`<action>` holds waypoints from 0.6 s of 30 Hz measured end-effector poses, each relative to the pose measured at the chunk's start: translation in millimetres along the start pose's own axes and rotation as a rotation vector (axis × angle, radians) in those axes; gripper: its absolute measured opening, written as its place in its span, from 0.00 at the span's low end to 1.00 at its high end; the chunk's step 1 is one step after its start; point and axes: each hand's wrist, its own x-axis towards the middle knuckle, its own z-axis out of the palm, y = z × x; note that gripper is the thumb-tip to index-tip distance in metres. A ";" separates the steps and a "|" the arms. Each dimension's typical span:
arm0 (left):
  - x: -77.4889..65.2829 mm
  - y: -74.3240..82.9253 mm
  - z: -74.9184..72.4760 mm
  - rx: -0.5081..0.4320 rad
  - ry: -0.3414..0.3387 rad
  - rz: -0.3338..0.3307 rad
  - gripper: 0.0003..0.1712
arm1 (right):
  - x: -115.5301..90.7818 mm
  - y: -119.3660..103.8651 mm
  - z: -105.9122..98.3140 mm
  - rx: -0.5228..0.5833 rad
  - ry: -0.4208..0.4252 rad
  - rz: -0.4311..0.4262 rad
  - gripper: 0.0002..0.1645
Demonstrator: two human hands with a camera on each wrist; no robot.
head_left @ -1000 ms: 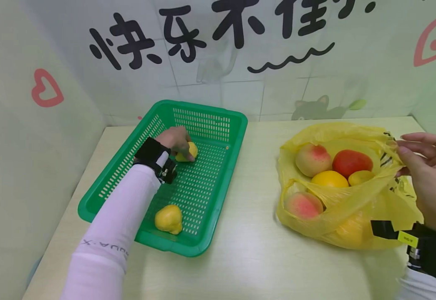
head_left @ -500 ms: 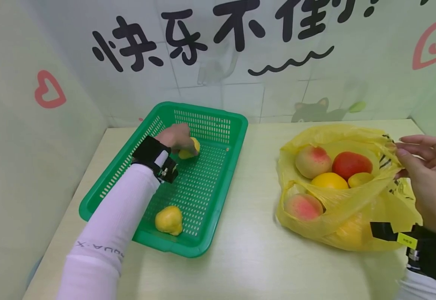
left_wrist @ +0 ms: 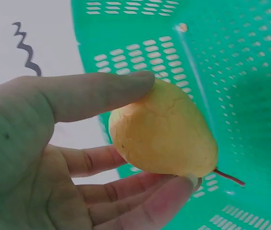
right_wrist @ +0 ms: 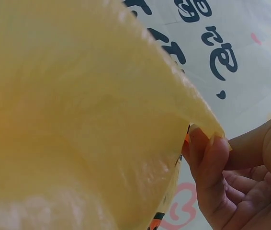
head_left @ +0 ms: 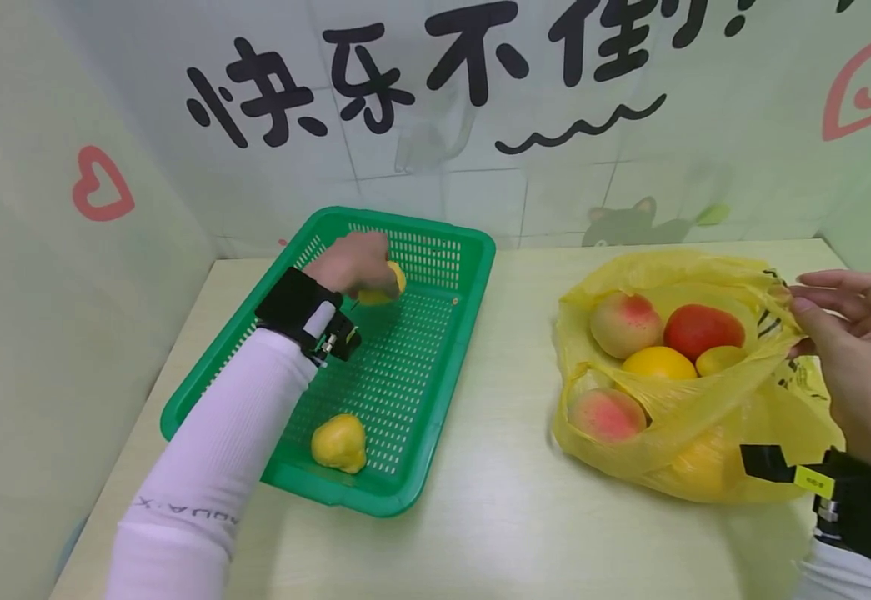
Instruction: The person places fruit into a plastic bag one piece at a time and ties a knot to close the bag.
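Note:
My left hand (head_left: 354, 265) is over the far part of the green basket (head_left: 435, 400), holding a yellow pear (left_wrist: 166, 129) between thumb and fingers. The pear's thin brown stem points away from the palm in the left wrist view. Another yellow fruit (head_left: 339, 443) lies at the basket's near end. On the right, my right hand (head_left: 858, 342) pinches the edge of a yellow plastic bag (head_left: 705, 417), keeping its mouth spread. Inside the bag sit peaches (head_left: 626, 323), a red fruit (head_left: 703, 328), an orange (head_left: 658, 360) and a small yellow fruit (head_left: 720, 358).
Basket and bag stand apart on a pale wooden table (head_left: 510, 467). Behind them rises a wall covering (head_left: 465, 192) with black lettering, and a side wall (head_left: 22, 333) borders the table on the left.
My left hand has shifted slightly farther back and right with the pear, from lower in the basket. The right hand keeps its pinch on the bag; the other yellow fruit stays put.

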 end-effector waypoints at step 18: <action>-36.7 85.8 -11.6 0.105 0.204 0.159 0.16 | 1.2 1.3 -2.6 0.043 0.002 -0.003 0.17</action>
